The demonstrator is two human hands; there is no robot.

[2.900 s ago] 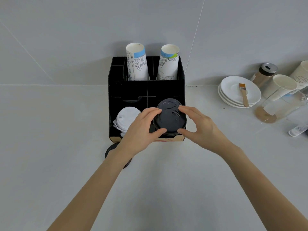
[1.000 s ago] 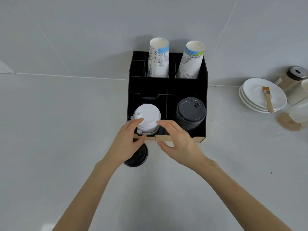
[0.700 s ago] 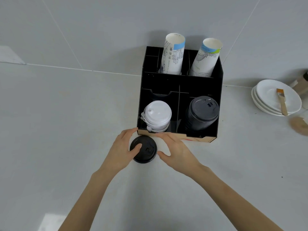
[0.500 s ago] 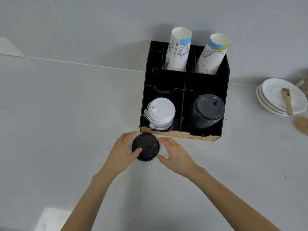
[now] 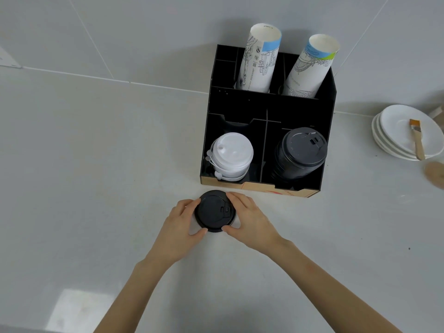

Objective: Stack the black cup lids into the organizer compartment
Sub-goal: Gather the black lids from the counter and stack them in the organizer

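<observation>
Single black lid (image 5: 214, 211) on the grey counter (image 5: 96, 188), just in front of the organizer's (image 5: 326, 111) front left corner. Left hand (image 5: 179, 228) and right hand (image 5: 252, 223) both close on its rim from opposite sides, thumbs at the near edge, fingers curled round the far edge. Whether the lid sits flat or is lifted clear of the counter cannot be told; its lower rim is hidden behind the fingertips.

Stack of black lids (image 5: 299, 155) fills the front right compartment, leaning slightly right; its base is lost in shadow. White lids (image 5: 230, 156) occupy the front left compartment. Two paper cup stacks (image 5: 259, 58) stand tilted in the rear slots.

Right edge: white plates (image 5: 394, 138) with a brush (image 5: 416, 138) lying on top, partly cut off.

Both forearms reach in from the bottom, converging on the lid.

Versus half a second ago: both hands have drawn tighter on the lid, and the view has shifted.
</observation>
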